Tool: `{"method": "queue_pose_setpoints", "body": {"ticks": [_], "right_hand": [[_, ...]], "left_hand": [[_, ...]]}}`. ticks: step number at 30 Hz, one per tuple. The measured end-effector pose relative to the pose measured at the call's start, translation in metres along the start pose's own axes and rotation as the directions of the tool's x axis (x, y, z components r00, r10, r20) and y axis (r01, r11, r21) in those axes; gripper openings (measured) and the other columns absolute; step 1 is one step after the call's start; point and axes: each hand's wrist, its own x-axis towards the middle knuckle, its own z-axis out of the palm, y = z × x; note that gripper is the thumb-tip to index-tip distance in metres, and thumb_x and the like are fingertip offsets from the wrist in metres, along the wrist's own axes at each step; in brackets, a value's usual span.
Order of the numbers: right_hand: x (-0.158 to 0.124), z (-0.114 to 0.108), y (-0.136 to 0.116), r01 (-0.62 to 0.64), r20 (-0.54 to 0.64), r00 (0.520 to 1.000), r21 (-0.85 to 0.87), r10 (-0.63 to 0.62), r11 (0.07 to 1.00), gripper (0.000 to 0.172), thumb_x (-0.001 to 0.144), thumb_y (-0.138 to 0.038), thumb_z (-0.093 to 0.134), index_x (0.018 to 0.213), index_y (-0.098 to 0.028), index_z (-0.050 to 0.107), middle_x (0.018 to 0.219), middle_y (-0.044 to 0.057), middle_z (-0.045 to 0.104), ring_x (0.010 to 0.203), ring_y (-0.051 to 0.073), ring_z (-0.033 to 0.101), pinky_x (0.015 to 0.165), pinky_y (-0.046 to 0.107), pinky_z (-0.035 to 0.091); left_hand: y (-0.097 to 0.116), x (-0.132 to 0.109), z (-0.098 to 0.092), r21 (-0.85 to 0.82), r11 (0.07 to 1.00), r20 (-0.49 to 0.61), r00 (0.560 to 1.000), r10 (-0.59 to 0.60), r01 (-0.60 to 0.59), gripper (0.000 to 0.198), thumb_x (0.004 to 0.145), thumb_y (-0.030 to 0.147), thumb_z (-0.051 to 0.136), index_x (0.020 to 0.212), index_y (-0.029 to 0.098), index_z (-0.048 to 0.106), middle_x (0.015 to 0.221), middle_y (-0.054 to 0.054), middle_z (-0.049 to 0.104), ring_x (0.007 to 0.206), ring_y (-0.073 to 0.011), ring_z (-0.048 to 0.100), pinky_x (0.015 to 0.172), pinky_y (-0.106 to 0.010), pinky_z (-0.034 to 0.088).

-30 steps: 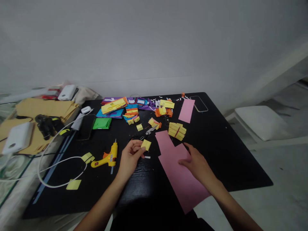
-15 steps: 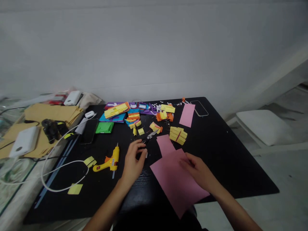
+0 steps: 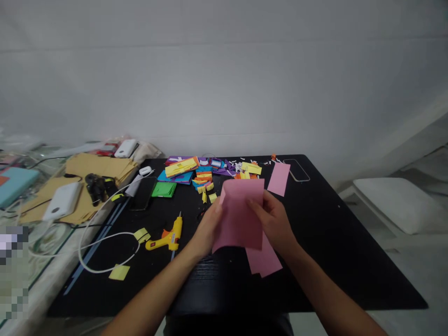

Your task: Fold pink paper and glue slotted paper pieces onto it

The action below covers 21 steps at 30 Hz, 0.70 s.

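A sheet of pink paper [image 3: 241, 219] is held up over the black table by both hands. My left hand [image 3: 209, 228] grips its left edge, which curls a little, and the fingertips are hidden behind the sheet. My right hand [image 3: 275, 221] pinches the right edge, with the thumb across the front. Below the sheet, another pink paper piece [image 3: 264, 259] shows, with a notched lower edge. Left of my left hand lies a yellow glue gun [image 3: 171, 235]. The scissors are mostly hidden behind the hand and paper.
Folded yellow strips [image 3: 182, 167], green paper [image 3: 164, 189] and coloured scraps lie along the back. A pink strip [image 3: 279, 178] rests near a clear phone case [image 3: 297, 171]. At left are a black phone [image 3: 143, 193], a looped white cable [image 3: 81, 252] and brown envelopes [image 3: 100, 163].
My left hand has moved right and taken hold of the pink sheet. The sheet has been raised and turned more upright. The view has shifted, so the table sits slightly lower and further right.
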Motion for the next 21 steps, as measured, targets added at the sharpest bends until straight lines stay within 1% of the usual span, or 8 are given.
{"method": "queue_pose_setpoints", "body": {"ticks": [3,5,9,11,13,16,18,21], "right_hand": [[0.017,0.013,-0.023,0.203,-0.070,0.976,-0.046,-0.206,0.978,0.021,0.092,-0.041,0.073,0.100,-0.022,0.072,0.093,0.004,0.073,0.086,0.022,0.065,0.078,0.036,0.054],[0.024,0.021,-0.031,0.276,-0.110,0.953,-0.062,-0.281,0.959,0.018,0.093,-0.038,0.072,0.102,-0.022,0.071,0.094,0.004,0.072,0.085,0.021,0.065,0.078,0.037,0.054],[0.031,0.028,-0.032,0.333,-0.136,0.932,-0.039,-0.335,0.942,0.015,0.094,-0.036,0.071,0.098,-0.022,0.069,0.089,0.002,0.071,0.081,0.020,0.066,0.077,0.036,0.055],[0.032,0.028,-0.028,0.354,-0.112,0.928,-0.041,-0.356,0.934,0.014,0.094,-0.036,0.072,0.097,-0.022,0.070,0.087,0.001,0.071,0.081,0.020,0.066,0.077,0.036,0.056],[0.032,0.026,-0.024,0.347,-0.093,0.933,-0.032,-0.349,0.937,0.014,0.093,-0.035,0.075,0.097,-0.022,0.070,0.087,0.001,0.072,0.081,0.020,0.068,0.076,0.036,0.057],[0.032,0.024,-0.018,0.278,-0.066,0.959,0.058,-0.274,0.959,0.019,0.091,-0.036,0.079,0.103,-0.024,0.072,0.095,0.003,0.077,0.087,0.022,0.073,0.078,0.036,0.061],[0.033,0.023,-0.017,0.244,-0.033,0.970,0.131,-0.242,0.961,0.025,0.090,-0.036,0.083,0.109,-0.025,0.072,0.103,0.005,0.080,0.092,0.023,0.076,0.082,0.037,0.063],[0.035,0.023,-0.018,0.226,0.009,0.973,0.200,-0.232,0.953,0.034,0.086,-0.036,0.088,0.113,-0.026,0.071,0.110,0.007,0.082,0.100,0.024,0.079,0.086,0.038,0.066]], "left_hand": [[0.023,0.023,0.011,-0.100,0.995,0.006,1.000,0.018,-0.017,0.078,0.087,0.089,0.061,0.120,0.021,0.079,0.122,-0.010,0.081,0.139,-0.0370,0.064,0.115,-0.050,0.056],[0.035,0.034,0.018,-0.172,0.985,-0.001,1.000,0.027,-0.026,0.078,0.087,0.091,0.059,0.115,0.022,0.079,0.116,-0.009,0.082,0.138,-0.0381,0.065,0.113,-0.052,0.058],[0.050,0.036,0.023,-0.258,0.964,-0.091,0.995,0.041,-0.063,0.075,0.085,0.088,0.064,0.109,0.019,0.081,0.114,-0.008,0.083,0.143,-0.0394,0.062,0.114,-0.051,0.057],[0.051,0.031,0.020,-0.236,0.968,-0.203,0.979,0.035,-0.084,0.068,0.086,0.082,0.070,0.110,0.020,0.083,0.119,-0.006,0.083,0.149,-0.0375,0.056,0.121,-0.045,0.052],[0.051,0.028,0.013,-0.176,0.982,-0.223,0.974,0.031,-0.071,0.059,0.088,0.075,0.074,0.114,0.023,0.084,0.128,-0.003,0.081,0.155,-0.0348,0.050,0.126,-0.039,0.046],[0.050,0.029,0.001,-0.090,0.996,-0.029,1.000,0.008,-0.010,0.057,0.095,0.069,0.069,0.129,0.024,0.080,0.143,-0.004,0.075,0.156,-0.0335,0.048,0.130,-0.040,0.039],[0.053,0.032,-0.005,-0.042,0.999,0.098,0.995,-0.001,0.005,0.057,0.099,0.064,0.067,0.139,0.024,0.075,0.150,-0.005,0.070,0.152,-0.0337,0.051,0.130,-0.042,0.037],[0.061,0.035,-0.011,0.019,1.000,0.209,0.978,-0.019,0.016,0.055,0.100,0.058,0.068,0.143,0.024,0.071,0.146,-0.008,0.070,0.137,-0.0329,0.062,0.121,-0.043,0.045]]}}
